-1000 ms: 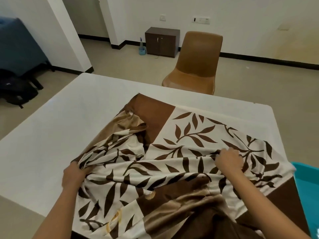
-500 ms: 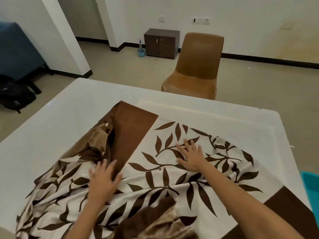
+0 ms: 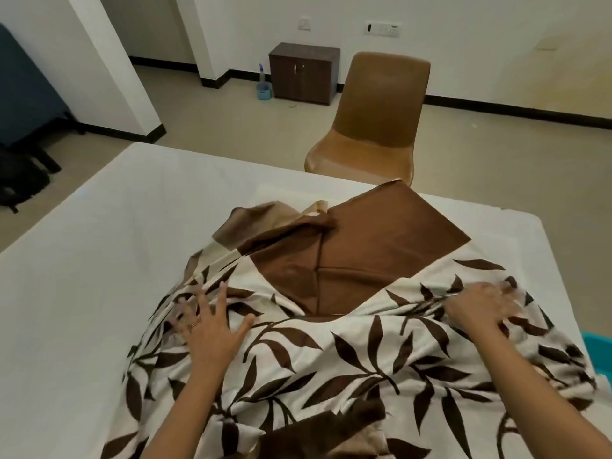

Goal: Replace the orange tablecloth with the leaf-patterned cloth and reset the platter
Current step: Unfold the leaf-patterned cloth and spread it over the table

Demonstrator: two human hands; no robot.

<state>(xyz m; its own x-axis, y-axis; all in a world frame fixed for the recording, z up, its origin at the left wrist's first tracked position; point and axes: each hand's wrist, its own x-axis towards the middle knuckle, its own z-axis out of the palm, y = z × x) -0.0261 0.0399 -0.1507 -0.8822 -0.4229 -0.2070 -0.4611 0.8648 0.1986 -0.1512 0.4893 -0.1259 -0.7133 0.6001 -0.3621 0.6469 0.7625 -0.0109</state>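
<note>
Cream leaf-patterned cloth (image 3: 351,352) with brown leaves and panels; white table (image 3: 99,260); tan chair (image 3: 381,120).

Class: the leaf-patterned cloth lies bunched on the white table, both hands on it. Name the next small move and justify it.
Probably slide both hands outward to spread the leaf-patterned cloth: it covers only the near right part of the table, its far brown corner is folded over, and the left hand and right hand rest on it.

One cloth (image 3: 364,346), one table (image 3: 99,260), one chair (image 3: 381,111), one cabinet (image 3: 303,74)
</note>
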